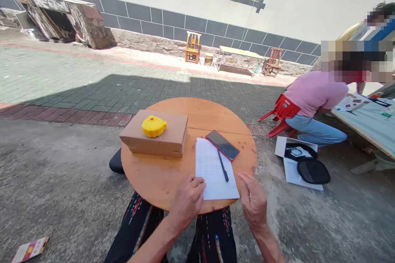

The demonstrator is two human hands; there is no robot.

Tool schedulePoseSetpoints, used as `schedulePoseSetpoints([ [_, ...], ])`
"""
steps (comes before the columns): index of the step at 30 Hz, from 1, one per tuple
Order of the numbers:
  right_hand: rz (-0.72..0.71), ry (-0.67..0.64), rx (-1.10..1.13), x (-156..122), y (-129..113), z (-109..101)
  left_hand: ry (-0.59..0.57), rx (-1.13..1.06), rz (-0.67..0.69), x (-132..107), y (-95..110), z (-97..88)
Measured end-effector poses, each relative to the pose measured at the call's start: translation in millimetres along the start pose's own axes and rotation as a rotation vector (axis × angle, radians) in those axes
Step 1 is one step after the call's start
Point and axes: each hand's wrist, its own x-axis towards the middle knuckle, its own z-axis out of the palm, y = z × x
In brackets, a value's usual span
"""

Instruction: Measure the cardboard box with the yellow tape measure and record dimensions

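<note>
A sheet of white paper (pixel 212 167) with faint writing lies on the near right of a small round wooden table (pixel 160 176). A black pen (pixel 222 165) rests on the paper. My left hand (pixel 187 199) sits at the paper's near left corner with its fingers curled on the sheet's edge. My right hand (pixel 253 201) hovers just past the paper's near right corner, fingers together and slightly bent, holding nothing. A phone in a red case (pixel 222 144) lies beyond the pen. A yellow tape measure (pixel 153 126) sits on a flat cardboard box (pixel 156 137).
Another person (pixel 311 102) crouches on a red stool (pixel 280 113) at the right beside a low board (pixel 367 125). A black case on white paper (pixel 304 163) lies on the ground. A small card (pixel 29 250) lies at the lower left. Wooden chairs stand by the far wall.
</note>
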Motion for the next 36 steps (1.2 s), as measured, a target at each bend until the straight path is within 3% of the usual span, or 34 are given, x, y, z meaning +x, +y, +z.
schedulePoseSetpoints([
  [2, 0.156, 0.049, 0.103, -56.7, -15.0, -3.5, 0.010, -0.007, 0.004, -0.5, -0.6, 1.0],
  [5, 0.192, -0.070, 0.094, -141.5, -44.6, 8.8, 0.023, 0.000, 0.010, -0.9, -1.5, 1.8],
  [7, 0.215, -0.202, -0.027, -178.8, -57.6, 20.2, 0.022, 0.006, 0.018, -0.7, -1.6, 1.8],
  [9, 0.282, -0.261, -0.105, -193.2, -57.4, 27.9, 0.023, 0.007, 0.029, -0.7, -1.5, 1.9],
  [12, 0.360, -0.268, -0.131, -181.2, -32.0, 33.3, 0.051, 0.013, 0.051, -1.9, -2.6, 3.7],
  [18, 0.547, -0.077, -0.173, -133.1, 42.7, 42.2, 0.161, 0.023, 0.135, -2.8, -16.6, 14.4],
  [22, 0.570, -0.009, -0.186, -133.1, 57.5, 39.7, 0.190, 0.034, 0.167, -3.0, -21.4, 16.4],
  [27, 0.571, 0.011, -0.214, -149.4, 36.9, 27.7, 0.183, 0.057, 0.191, -3.6, -24.3, 18.3],
  [30, 0.436, -0.023, -0.181, -143.5, 7.8, 20.5, 0.178, 0.051, 0.182, -4.5, -24.5, 19.6],
  [33, 0.234, -0.048, -0.041, -116.3, -30.5, 12.0, 0.137, 0.030, 0.132, -6.1, -19.9, 17.8],
  [36, 0.145, 0.003, 0.089, -73.8, -62.3, 5.4, 0.073, 0.004, 0.074, -5.8, -13.2, 14.5],
])
